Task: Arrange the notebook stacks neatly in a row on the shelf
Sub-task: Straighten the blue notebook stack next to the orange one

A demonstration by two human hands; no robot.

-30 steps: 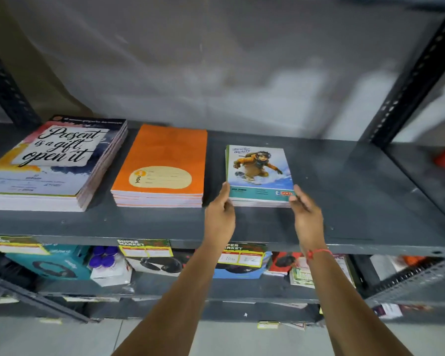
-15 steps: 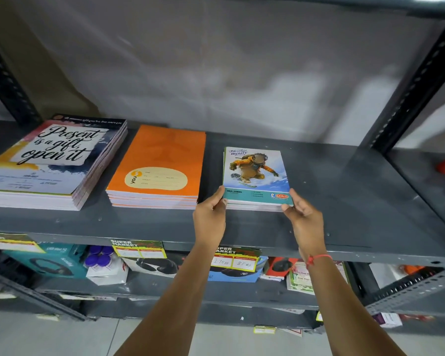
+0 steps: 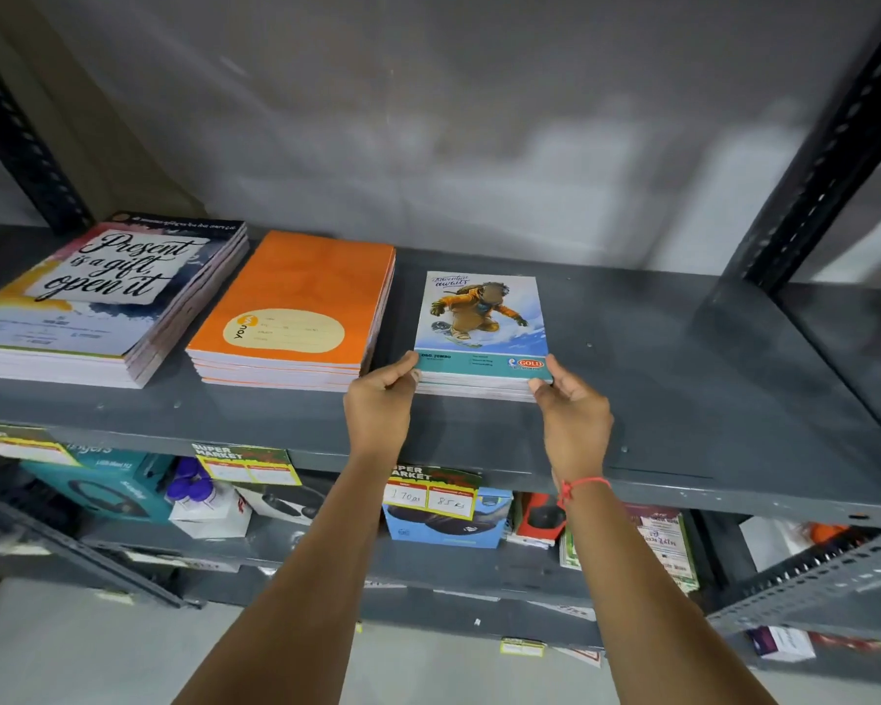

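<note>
Three notebook stacks lie in a row on the grey metal shelf (image 3: pixel 682 379). At the left is a large stack with a "Present is a gift, open it" cover (image 3: pixel 98 292). An orange stack (image 3: pixel 296 307) lies in the middle. To its right is a smaller blue stack with a snowboarder cover (image 3: pixel 479 323). My left hand (image 3: pixel 380 404) grips that stack's front left corner. Holding the front right corner is my right hand (image 3: pixel 570 409), which has a red thread on its wrist. The stack rests flat on the shelf, close beside the orange one.
The shelf to the right of the blue stack is bare up to a black slotted upright (image 3: pixel 825 160). A lower shelf holds boxed goods (image 3: pixel 103 491) and price tags (image 3: pixel 428 496). A wall closes the back.
The blue stack has slid toward the front edge of the shelf, nearly level with the orange stack's front. Both hands went from fingertips on its near edge to gripping its front corners.
</note>
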